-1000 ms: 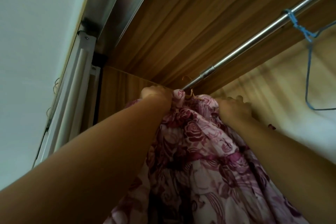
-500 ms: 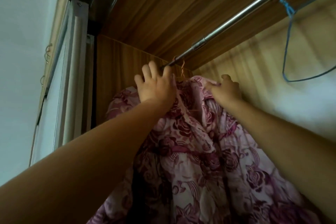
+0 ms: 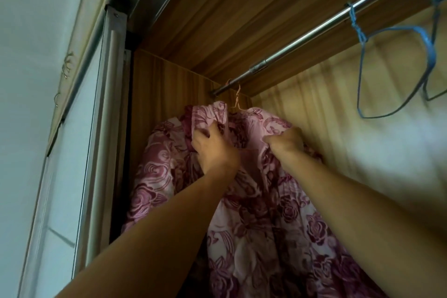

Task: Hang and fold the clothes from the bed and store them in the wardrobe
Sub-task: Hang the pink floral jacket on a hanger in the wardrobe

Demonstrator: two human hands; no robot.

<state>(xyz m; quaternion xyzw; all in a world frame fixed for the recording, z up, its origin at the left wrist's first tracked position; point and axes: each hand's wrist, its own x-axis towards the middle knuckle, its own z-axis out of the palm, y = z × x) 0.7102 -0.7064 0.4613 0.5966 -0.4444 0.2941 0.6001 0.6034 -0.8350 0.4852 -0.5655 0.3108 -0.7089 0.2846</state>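
The floral garment (image 3: 254,213) hangs at the far left end of the wardrobe's metal rail (image 3: 314,31). Its left shoulder lies close against the wooden side panel (image 3: 157,94), and its collar sits just under the rail's end. Only the thin pinkish hook (image 3: 238,98) of its hanger shows above the cloth. Both hands are on it, near each other but apart. The left hand (image 3: 212,150) bunches the fabric just below the collar with curled fingers, and the right hand (image 3: 287,140) grips the right shoulder, its fingertips tucked out of sight in the cloth. Rightward, a long stretch of rail runs between the garment and a blue wire hanger (image 3: 431,54), which hangs well apart from it in front of the pale back panel (image 3: 338,140). The wardrobe's top board (image 3: 242,7) sits close above the rail. To the left, beyond the side panel, stand a pale metal door frame (image 3: 113,80) and a plain wall (image 3: 36,55). The garment is soft and creased, pink with dark maroon roses and swirls. The rail is a polished tube with a joint collar, the top and side boards show brown streaked wood grain, and the blue hanger is thin bent wire with a twisted neck.
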